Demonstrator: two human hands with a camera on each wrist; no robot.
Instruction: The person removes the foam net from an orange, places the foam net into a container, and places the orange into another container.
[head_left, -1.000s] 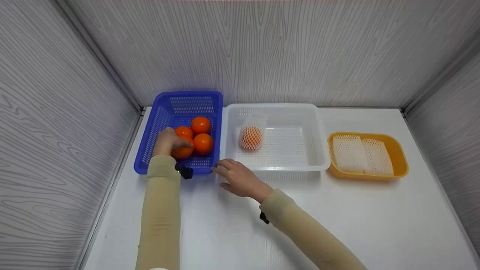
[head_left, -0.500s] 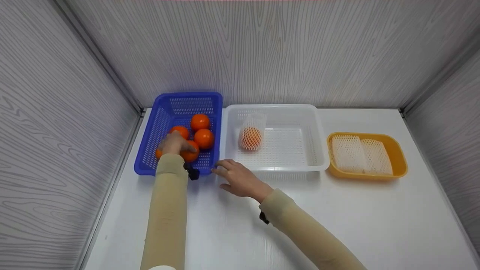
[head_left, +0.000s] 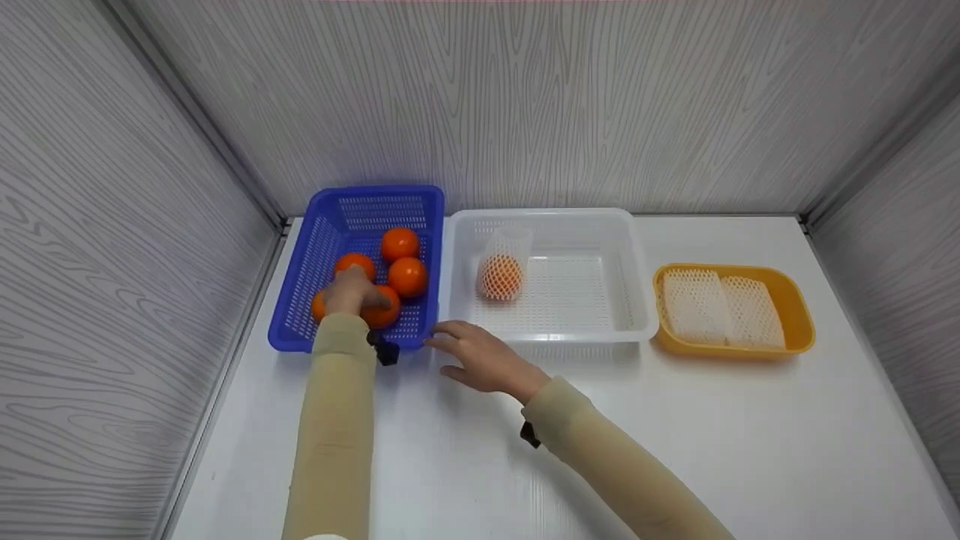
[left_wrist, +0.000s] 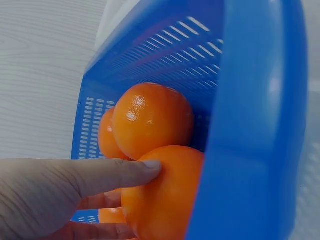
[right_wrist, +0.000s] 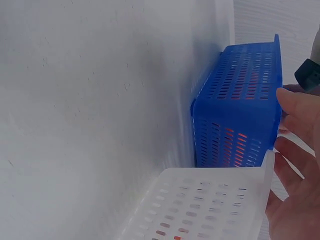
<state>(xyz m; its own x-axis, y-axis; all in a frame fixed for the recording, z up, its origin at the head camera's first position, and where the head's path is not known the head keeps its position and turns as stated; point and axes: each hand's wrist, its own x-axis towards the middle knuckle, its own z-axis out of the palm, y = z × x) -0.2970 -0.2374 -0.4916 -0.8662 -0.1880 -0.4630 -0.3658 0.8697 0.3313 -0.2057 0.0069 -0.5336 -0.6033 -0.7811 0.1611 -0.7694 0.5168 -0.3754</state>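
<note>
In the head view, my left hand reaches into the blue basket and grips an orange near the front. The left wrist view has the thumb across the top of that orange, fingers behind it. Other oranges lie close around: one at the back, one at the right, one beyond the hand, and one partly hidden left of it. My right hand rests by the front corners of the blue and white baskets, fingers loosely bent, holding nothing.
A white basket stands right of the blue one, with an orange in a foam net sleeve inside. Further right, a yellow basket holds white foam nets. Patterned panels enclose the white table.
My left hand has shifted right and slightly down inside the blue basket, onto the front orange. An orange at the left has come into sight. The right hand stays almost still.
</note>
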